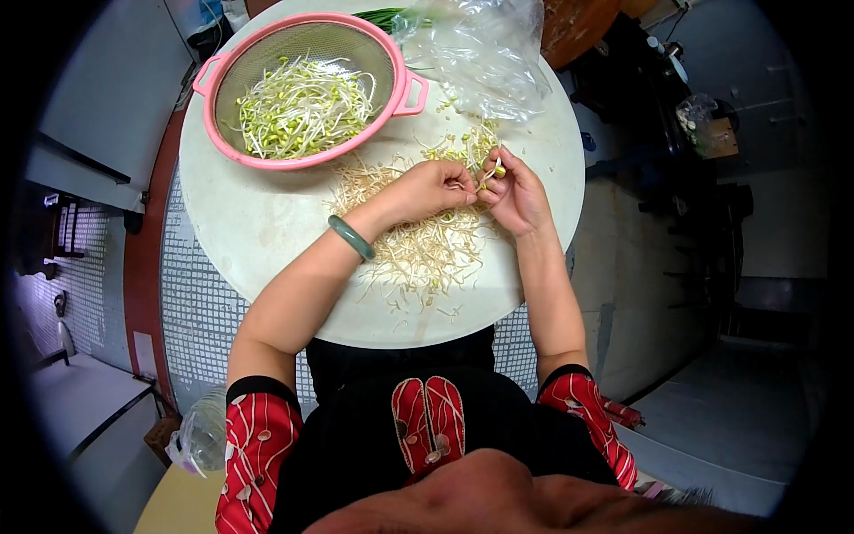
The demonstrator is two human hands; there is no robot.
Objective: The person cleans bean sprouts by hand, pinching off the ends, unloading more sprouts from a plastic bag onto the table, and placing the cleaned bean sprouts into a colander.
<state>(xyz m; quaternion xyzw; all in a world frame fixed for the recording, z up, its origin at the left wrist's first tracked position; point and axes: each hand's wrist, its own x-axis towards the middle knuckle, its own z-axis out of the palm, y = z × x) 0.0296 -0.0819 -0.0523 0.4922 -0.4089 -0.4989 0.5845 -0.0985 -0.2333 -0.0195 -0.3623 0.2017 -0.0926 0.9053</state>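
Over the round white table [240, 222], my left hand [440, 190], with a green bangle above its wrist, has its fingers pinched on thin sprout ends. Close to its right, my right hand [516, 191] holds a few bean sprouts [498, 169] with yellow-green heads between thumb and fingers. Beneath and around both hands lies a loose pile of thin pale roots [427, 254]. More sprouts with green heads [476, 138] lie just beyond my hands. A pink-rimmed mesh colander [211, 111] at the upper left holds a heap of sprouts [307, 111].
A clear plastic bag [485, 53] lies at the table's far edge, with green stalks [382, 16] beside it. A wooden surface [578, 27] stands beyond. At the lower left is a large clear plastic container [205, 432] on the floor side.
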